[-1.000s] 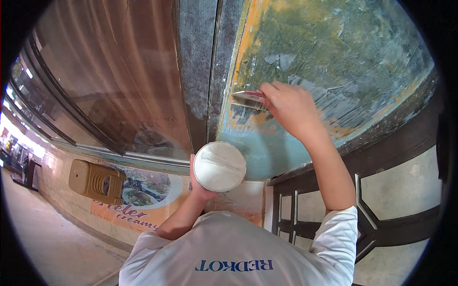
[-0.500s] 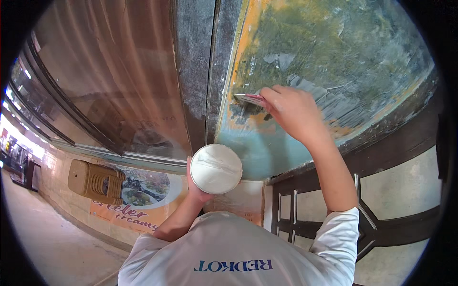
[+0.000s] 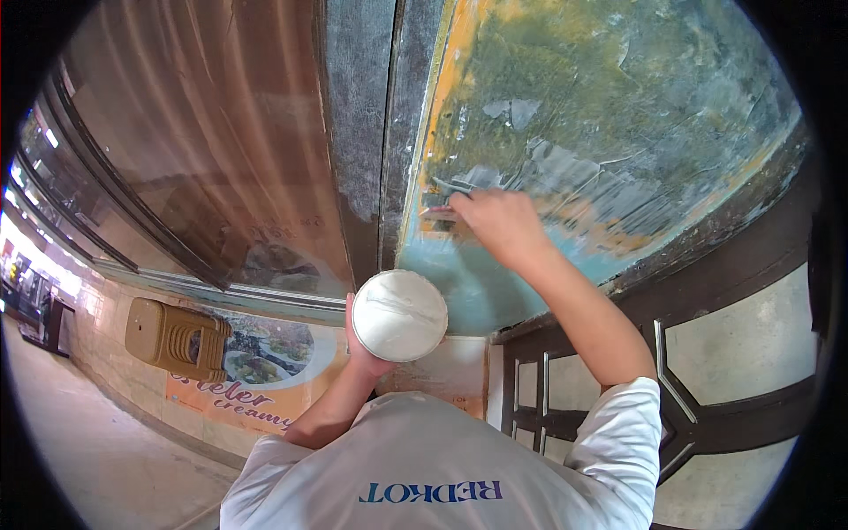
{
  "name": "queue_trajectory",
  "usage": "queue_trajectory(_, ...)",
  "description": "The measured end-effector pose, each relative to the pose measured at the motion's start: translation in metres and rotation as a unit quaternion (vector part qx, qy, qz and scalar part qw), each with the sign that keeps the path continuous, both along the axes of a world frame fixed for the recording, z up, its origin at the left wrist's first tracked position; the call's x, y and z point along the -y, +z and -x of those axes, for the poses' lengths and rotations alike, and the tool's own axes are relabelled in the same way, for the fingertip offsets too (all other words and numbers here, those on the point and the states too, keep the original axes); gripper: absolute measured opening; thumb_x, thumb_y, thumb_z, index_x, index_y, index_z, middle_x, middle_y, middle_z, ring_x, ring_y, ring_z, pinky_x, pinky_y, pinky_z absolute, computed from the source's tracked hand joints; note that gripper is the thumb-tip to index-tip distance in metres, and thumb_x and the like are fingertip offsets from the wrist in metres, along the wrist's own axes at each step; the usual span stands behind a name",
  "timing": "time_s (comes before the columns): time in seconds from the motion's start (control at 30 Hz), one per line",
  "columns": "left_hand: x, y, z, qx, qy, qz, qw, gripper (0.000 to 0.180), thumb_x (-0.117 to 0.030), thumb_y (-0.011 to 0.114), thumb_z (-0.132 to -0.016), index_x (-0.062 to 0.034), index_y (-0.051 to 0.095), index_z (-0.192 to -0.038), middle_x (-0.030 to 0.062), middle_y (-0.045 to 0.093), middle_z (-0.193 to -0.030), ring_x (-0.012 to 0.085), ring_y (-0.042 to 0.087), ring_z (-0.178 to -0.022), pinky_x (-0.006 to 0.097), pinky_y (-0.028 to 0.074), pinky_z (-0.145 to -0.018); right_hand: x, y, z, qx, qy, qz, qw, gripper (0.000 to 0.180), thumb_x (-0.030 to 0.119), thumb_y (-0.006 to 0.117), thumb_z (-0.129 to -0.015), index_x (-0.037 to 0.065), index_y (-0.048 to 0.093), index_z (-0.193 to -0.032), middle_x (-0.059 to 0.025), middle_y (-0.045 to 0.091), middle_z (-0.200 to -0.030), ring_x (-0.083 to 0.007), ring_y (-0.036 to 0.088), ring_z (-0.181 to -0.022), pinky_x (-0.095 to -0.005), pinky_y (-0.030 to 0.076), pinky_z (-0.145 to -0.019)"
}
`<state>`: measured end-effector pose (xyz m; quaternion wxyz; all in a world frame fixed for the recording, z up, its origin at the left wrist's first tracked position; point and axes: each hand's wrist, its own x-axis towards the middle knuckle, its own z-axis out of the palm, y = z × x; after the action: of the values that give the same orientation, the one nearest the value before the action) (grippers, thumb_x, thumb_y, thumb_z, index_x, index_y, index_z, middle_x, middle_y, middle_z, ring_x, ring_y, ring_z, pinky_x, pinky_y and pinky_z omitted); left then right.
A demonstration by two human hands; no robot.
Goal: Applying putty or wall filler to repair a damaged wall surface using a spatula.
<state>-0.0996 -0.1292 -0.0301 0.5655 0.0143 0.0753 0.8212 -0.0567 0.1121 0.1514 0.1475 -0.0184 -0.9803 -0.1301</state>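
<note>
My left hand (image 3: 365,355) is closed around the side of a round tub (image 3: 400,315), whose top shows smooth white paste; most of its fingers are hidden. Higher up and to the right, my right hand (image 3: 502,228) pinches a thin, flat scraper with a pinkish part (image 3: 439,212). The scraper is at the lower left of a patchy green, grey and orange wall panel (image 3: 574,97), close to its orange edge. Grey smears of filler (image 3: 556,172) spread over the panel beside this hand. Fingers partly hide the scraper's shape.
Left of the panel runs a dark wooden post (image 3: 360,115), then a brown-curtained glass pane (image 3: 203,106). Stacked brown plastic stools (image 3: 177,337) stand at lower left by a printed orange banner (image 3: 238,402). A dark-framed door with pale panels (image 3: 733,344) is at the right.
My right hand has moved left and down with the scraper, along the panel's lower left part. My left hand and the tub have hardly moved.
</note>
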Motion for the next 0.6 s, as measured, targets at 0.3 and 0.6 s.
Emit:
queue_trajectory(0.3, 0.0, 0.003, -0.001, 0.01, -0.004, -0.008, 1.0, 0.093, -0.083, 0.027, -0.092, -0.0179, 0.036, -0.158, 0.0154, 0.041, -0.159, 0.0451, 0.045, -0.14, 0.069, 0.036, -0.113, 0.016, 0.098, -0.042, -0.185, 0.062, 0.047, 0.98, 0.026, 0.013, 0.07, -0.084, 0.017, 0.072, -0.11, -0.0053, 0.068, -0.094, -0.0291, 0.065, -0.088, -0.0438, 0.052, -0.074)
queue_trajectory(0.6, -0.006, -0.004, -0.004, -0.014, -0.002, 0.043, 0.999, 0.092, -0.083, 0.032, -0.09, -0.0217, 0.035, -0.158, 0.0133, 0.038, -0.161, 0.0476, 0.043, -0.141, 0.079, 0.033, -0.107, 0.005, -0.014, 0.011, -0.391, -0.021, -0.112, 0.913, 0.044, 0.011, 0.074, -0.077, 0.029, 0.077, -0.117, 0.0036, 0.062, -0.103, -0.0222, 0.054, -0.102, -0.0438, 0.035, -0.088)
